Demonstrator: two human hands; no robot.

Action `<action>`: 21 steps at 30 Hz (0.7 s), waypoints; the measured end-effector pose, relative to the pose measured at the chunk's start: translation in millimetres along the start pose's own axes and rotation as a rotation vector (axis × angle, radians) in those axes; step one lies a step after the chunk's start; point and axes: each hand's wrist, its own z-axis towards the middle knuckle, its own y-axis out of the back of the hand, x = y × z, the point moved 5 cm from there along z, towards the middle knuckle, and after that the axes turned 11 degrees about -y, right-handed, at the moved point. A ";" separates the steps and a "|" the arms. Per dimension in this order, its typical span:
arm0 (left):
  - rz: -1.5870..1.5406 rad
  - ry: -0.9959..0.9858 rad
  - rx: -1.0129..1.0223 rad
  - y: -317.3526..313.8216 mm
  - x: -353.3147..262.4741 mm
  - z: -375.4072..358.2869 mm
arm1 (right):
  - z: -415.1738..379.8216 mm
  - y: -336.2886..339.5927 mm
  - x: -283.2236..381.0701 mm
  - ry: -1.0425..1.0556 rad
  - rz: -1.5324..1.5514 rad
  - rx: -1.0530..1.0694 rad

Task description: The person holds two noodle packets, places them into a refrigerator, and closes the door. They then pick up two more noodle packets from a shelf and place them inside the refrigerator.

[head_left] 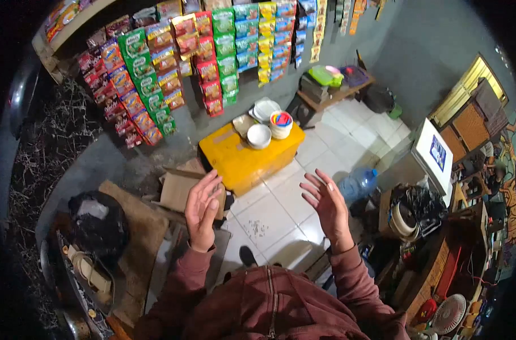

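Both of my hands are raised in the air in front of my maroon zip jacket (252,306), apart from each other. My left hand (204,207) has its fingers spread and slightly curved, with nothing in it; behind and below it is an open cardboard box (176,192). Fingers apart, my right hand (329,207) is also without any object, above the white tiled floor and left of a large blue water jug (359,184). Farther ahead stands a yellow box-shaped table (252,164) bearing white bowls (259,136) and a stack of containers with colourful tops (281,126).
Strips of drink sachets (144,73) hang along the wall. At left is a black plastic bag (99,226) by a brown board (130,255). On the right are a white chest (436,156), a box with black plastic (419,209) and a fan (449,313). A low wooden table (337,96) stands at the back.
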 end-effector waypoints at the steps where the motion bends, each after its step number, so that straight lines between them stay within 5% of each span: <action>1: -0.015 -0.007 -0.011 2.9 4.3 9.1 | 8.0 -6.9 4.4 0.009 -0.007 0.014; 10: -0.071 -0.028 0.004 5.3 28.8 83.6 | 76.5 -38.4 36.5 0.091 -0.061 0.088; 21: 0.029 -0.103 -0.095 -59.3 70.9 173.6 | 183.8 31.8 123.8 0.077 -0.079 0.246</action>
